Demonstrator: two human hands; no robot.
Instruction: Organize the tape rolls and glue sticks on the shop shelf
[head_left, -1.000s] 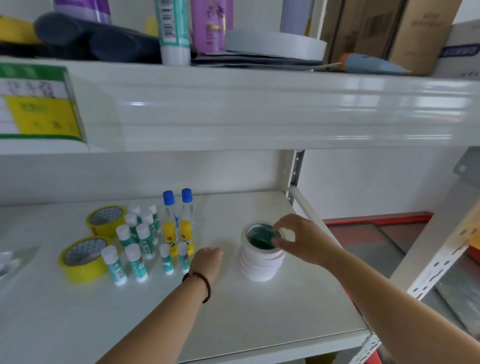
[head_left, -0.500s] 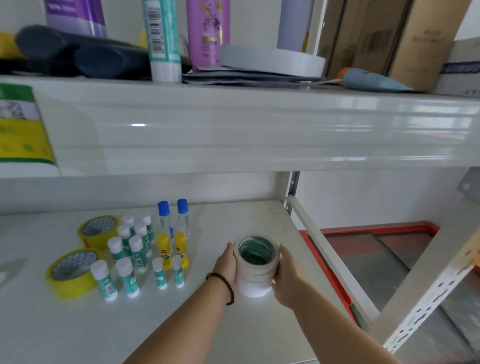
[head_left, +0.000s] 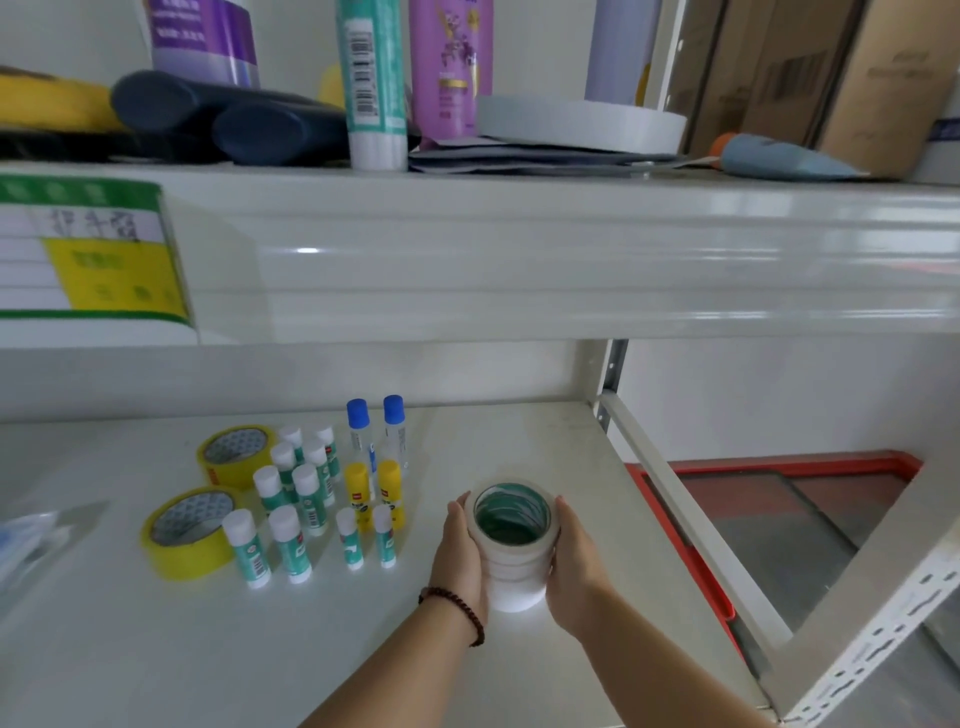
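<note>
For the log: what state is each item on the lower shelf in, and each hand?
White tape stack: upright on the shelf, clasped from both sides.
Left hand: pressed against the stack's left side.
Right hand: pressed against its right side.
Yellow tape rolls: two, lying flat, apart.
Glue sticks: standing upright, capped, grouped in rows.

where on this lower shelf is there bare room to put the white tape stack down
Bare shelf behind the white tape stack, toward the right rear post, and the near front strip. Crowded left: glue sticks and yellow tape rolls.
</note>
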